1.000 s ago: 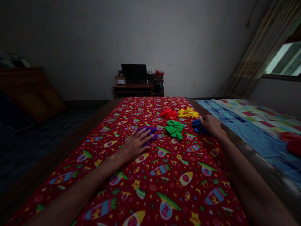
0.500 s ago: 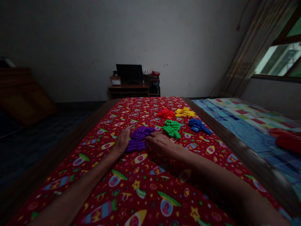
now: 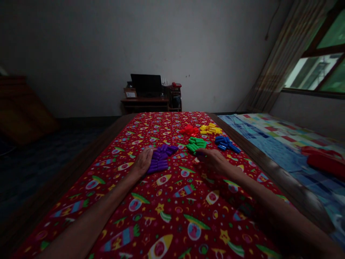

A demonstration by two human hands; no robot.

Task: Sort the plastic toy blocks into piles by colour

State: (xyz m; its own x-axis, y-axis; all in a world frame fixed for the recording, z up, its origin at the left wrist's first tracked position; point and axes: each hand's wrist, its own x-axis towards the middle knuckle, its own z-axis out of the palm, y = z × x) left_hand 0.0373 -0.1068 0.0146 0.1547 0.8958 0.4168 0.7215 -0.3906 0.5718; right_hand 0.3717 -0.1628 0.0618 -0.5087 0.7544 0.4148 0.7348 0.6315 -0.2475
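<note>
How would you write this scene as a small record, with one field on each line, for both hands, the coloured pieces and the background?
left hand: at the left edge of the purple pieces
right hand: at the near edge of the green pieces; whether it grips anything is unclear
other piles: red pieces, yellow pieces, blue pieces
surface: red printed cloth
background: dark monitor on a desk by the wall
right side: curtain beside a window

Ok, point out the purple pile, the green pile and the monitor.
Purple pile point(image 3: 161, 156): head view, middle of its pieces.
Green pile point(image 3: 196, 144): head view, middle of its visible pieces.
Monitor point(image 3: 147, 85): head view, middle of its dark screen.
</note>
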